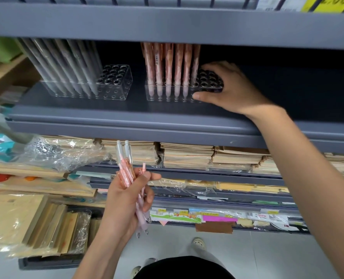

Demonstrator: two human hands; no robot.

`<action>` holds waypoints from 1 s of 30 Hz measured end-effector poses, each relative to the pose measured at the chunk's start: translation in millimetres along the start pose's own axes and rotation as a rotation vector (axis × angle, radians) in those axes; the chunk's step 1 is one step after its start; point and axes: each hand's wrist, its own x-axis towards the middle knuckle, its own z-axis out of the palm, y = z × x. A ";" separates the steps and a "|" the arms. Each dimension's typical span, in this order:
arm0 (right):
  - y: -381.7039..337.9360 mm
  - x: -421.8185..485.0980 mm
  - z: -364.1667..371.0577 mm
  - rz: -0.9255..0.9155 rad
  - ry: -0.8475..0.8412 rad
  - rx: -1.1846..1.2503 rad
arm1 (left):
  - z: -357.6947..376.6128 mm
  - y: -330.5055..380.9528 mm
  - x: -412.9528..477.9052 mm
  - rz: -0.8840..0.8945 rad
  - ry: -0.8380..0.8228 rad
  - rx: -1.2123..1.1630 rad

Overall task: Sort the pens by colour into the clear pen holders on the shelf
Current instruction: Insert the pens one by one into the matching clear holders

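Observation:
Two clear pen holders stand on the grey shelf (106, 113). The left holder (115, 85) carries several grey pens (66, 65), with empty holes at its right end. The right holder (167, 95) carries several pink pens (169, 63). My right hand (231, 89) grips the right end of that holder, thumb at its front and fingers over the empty holes. Lower down, my left hand (125, 200) holds a bundle of pink pens (127, 170) in front of the lower shelves.
An upper shelf edge (167, 23) hangs close above the pen tops. Stacks of tan notebooks (187, 154) fill the shelf below. Plastic-wrapped paper packs (36, 224) and loose wrap lie at lower left. Price labels (207, 216) line the bottom shelf rail.

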 end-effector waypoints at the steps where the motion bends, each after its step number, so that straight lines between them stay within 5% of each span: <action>1: -0.4 -1.8 3.4 0.002 0.029 -0.002 | -0.9 0.1 0.3 0.002 -0.005 0.003; 15: -0.6 -5.9 8.5 0.098 0.057 0.095 | -33.3 20.9 -7.1 -0.033 -0.146 0.032; 21: -61.4 -63.5 21.4 0.021 0.635 0.323 | -58.1 30.5 -7.9 0.006 -0.239 0.004; 30: -160.0 -122.1 85.2 0.018 -0.127 0.596 | -80.9 35.8 -11.2 -0.017 -0.425 0.046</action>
